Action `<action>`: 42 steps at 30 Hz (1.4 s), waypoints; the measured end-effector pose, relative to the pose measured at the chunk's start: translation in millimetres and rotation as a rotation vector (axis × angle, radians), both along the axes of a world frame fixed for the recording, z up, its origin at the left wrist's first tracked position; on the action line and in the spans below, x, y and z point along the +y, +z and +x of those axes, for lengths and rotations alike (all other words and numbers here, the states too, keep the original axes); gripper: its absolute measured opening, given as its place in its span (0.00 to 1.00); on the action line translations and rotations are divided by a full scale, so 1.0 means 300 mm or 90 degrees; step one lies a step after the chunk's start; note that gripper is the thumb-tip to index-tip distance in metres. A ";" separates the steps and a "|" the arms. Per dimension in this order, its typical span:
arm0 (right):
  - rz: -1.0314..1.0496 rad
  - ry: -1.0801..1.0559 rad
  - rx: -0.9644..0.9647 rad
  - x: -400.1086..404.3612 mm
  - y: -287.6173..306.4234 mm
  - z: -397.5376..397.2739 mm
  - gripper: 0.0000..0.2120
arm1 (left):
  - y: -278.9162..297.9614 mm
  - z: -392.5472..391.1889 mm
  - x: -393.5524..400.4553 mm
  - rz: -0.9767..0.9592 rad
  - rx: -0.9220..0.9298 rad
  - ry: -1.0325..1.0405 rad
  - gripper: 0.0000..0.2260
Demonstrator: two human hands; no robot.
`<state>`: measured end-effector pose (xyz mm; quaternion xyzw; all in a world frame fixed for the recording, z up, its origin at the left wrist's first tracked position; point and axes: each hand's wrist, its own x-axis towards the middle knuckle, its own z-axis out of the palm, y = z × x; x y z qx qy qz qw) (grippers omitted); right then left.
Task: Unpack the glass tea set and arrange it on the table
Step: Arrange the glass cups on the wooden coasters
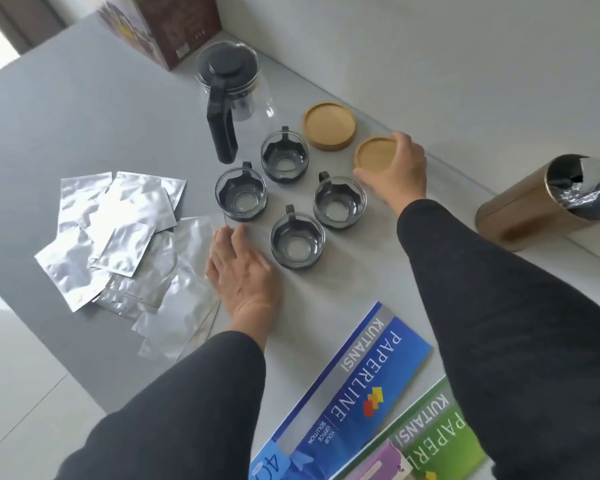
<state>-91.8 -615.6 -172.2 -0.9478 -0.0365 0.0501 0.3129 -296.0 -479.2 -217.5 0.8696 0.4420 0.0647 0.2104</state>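
Note:
A glass teapot with a black lid and handle stands at the back of the grey table. Several glass cups with dark holders sit in front of it, the nearest cup by my left hand. One wooden coaster lies right of the teapot. My right hand grips a second wooden coaster by its rim, just above or on the table. My left hand rests flat on the table with straight fingers, beside the silver pouches.
Several silver foil pouches lie spread at the left. A brown box stands at the back. A gold tin lies on its side at the right. Blue and green Paperline packs lie near the front edge.

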 end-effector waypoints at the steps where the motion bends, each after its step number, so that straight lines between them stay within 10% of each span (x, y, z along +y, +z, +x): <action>1: 0.002 -0.002 -0.004 0.001 -0.009 0.008 0.40 | 0.001 0.001 -0.001 0.003 -0.002 0.004 0.20; 21: 0.063 -0.179 -0.047 -0.110 0.012 -0.429 0.43 | 0.013 -0.015 0.008 -0.030 -0.017 -0.016 0.20; 42: 0.021 -0.009 -0.085 -0.045 -0.015 -0.428 0.44 | -0.002 -0.018 0.011 -0.026 -0.030 -0.021 0.21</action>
